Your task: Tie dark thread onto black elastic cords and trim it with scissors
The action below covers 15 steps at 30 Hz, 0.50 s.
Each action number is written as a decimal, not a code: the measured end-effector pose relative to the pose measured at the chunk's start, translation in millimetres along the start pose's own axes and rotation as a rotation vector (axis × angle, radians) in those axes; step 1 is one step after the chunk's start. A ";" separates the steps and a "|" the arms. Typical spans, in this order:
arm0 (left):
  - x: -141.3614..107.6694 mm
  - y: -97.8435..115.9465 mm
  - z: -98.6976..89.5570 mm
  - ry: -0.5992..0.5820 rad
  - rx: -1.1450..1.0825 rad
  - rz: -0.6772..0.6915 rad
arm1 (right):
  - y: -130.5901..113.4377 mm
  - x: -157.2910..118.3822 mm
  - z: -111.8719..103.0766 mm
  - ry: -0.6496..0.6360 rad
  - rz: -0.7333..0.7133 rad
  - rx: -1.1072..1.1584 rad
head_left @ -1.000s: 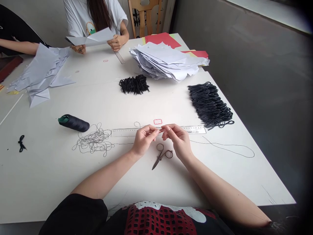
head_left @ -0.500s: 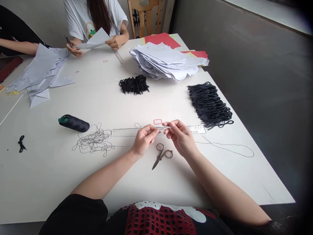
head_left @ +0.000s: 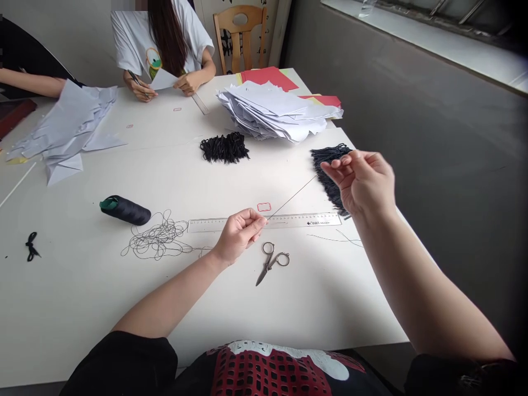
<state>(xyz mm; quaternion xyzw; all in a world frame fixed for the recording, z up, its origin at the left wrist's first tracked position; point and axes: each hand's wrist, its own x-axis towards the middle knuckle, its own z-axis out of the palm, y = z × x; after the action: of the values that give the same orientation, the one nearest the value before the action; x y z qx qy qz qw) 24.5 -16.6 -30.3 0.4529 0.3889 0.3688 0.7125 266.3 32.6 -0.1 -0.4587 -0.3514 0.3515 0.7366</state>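
Observation:
My left hand (head_left: pixel 240 235) rests low over the ruler, its finger and thumb pinching a thin dark thread (head_left: pixel 292 197). That thread runs taut up and to the right into my right hand (head_left: pixel 362 182), which is raised above the table's right side and holds the other end. Beneath my right hand lies a bundle of black looped cords (head_left: pixel 328 190), partly hidden by it. A clear ruler (head_left: pixel 305 222) lies just beyond my left hand. Small scissors (head_left: pixel 271 263) lie shut on the table between my hands, touched by neither.
A black thread spool (head_left: pixel 125 210) and a loose thread tangle (head_left: pixel 157 239) lie left. Behind are a smaller black bundle (head_left: pixel 225 148) and a white paper stack (head_left: pixel 268 110) on red card. Across the table, a person (head_left: pixel 160 49) handles paper and a pen.
My right hand has lifted and moved right, away from my left, drawing the thread out straight between them. The person opposite has lowered their paper.

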 end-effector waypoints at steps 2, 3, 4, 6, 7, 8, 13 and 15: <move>-0.4 5.3 -1.0 0.024 -0.004 0.007 | -0.6 4.3 3.5 0.069 -0.253 -0.030; -0.2 7.2 -1.6 0.039 -0.005 0.006 | 1.9 3.9 5.3 0.098 -0.381 -0.079; 0.3 8.2 -2.3 0.053 -0.005 0.004 | 6.3 2.0 6.6 0.104 -0.477 -0.154; 2.3 8.1 -4.2 0.079 0.002 -0.007 | 20.1 -5.4 7.5 -0.010 -0.542 -0.393; 3.7 7.1 -5.2 0.094 0.005 -0.016 | 28.3 -10.2 7.1 -0.129 -0.506 -0.526; 5.2 5.6 -6.3 0.110 0.007 -0.028 | 36.4 -15.6 6.6 -0.261 -0.442 -0.646; 11.6 -1.6 -10.3 0.179 0.021 -0.080 | 49.1 -46.0 13.8 -0.616 -0.295 -0.945; 12.9 -3.2 -11.2 0.178 0.028 -0.072 | 40.5 -56.8 21.8 -0.774 -0.249 -0.914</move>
<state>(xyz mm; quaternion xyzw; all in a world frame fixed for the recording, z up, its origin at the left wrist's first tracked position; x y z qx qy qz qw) 20.6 -2.3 -39.4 0.4140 0.4719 0.3763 0.6814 211.4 7.6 -41.4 -0.5228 -0.7598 0.2176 0.3195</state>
